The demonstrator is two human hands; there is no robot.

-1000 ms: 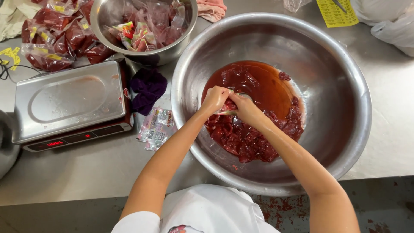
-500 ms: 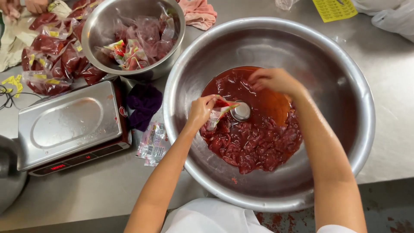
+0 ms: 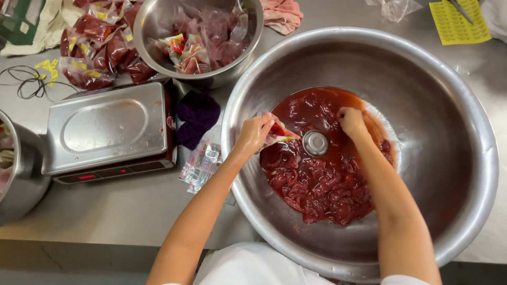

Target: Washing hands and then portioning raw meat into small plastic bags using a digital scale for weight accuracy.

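Nearest the viewer, both forearms reached up into a large steel bowl (image 3: 449, 132) that filled the right of the steel table (image 3: 105, 211). A heap of dark red marinated meat (image 3: 322, 184) lay in the bowl's bottom, in red sauce. The left hand (image 3: 254, 134) was closed on a small clear plastic pouch (image 3: 280, 133), holding it just over the left edge of the meat. The right hand (image 3: 351, 120) was curled with its fingers down in the meat and sauce at the far side of the heap; whether it gripped any could not be told. Between the hands, just beside the pouch, a small round metal cup (image 3: 315, 143) sat in the sauce. Left of the bowl lay empty pouches (image 3: 203, 161), a purple cloth (image 3: 198, 116) and a scale (image 3: 108, 132). Farther off stood a smaller steel bowl (image 3: 153, 26) of pouches, with filled pouches (image 3: 95, 47) piled left of it.
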